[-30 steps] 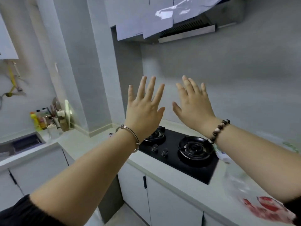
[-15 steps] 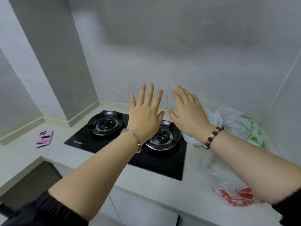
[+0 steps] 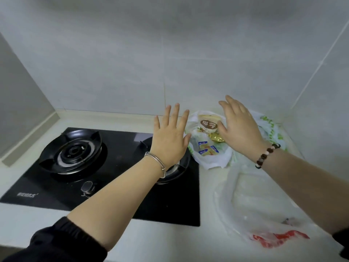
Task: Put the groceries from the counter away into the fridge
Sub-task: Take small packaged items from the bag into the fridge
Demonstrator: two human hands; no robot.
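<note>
Both hands have dropped lower and swung right over the last half second, and the view has tipped down with them, so the groceries now lie just under the fingers. The left hand (image 3: 170, 142) hovers palm down over the right burner of the hob (image 3: 122, 140), fingers straight and spread, holding nothing. The right hand (image 3: 239, 129) is over the open mouth of the white bag (image 3: 213, 159) at the far right of the counter (image 3: 85, 120), fingers straight and only slightly parted; whether it touches the bag I cannot tell. A brown-labelled packet (image 3: 208, 124) and blue-labelled packs (image 3: 205, 148) show inside. Nearer, on the right, lies a clear bag (image 3: 245, 195) with red print at its near end. By my reading the task has barely begun: nothing is lifted, both bags remain on the counter, and the fridge is not in view, so all the carrying and stowing is left
</note>
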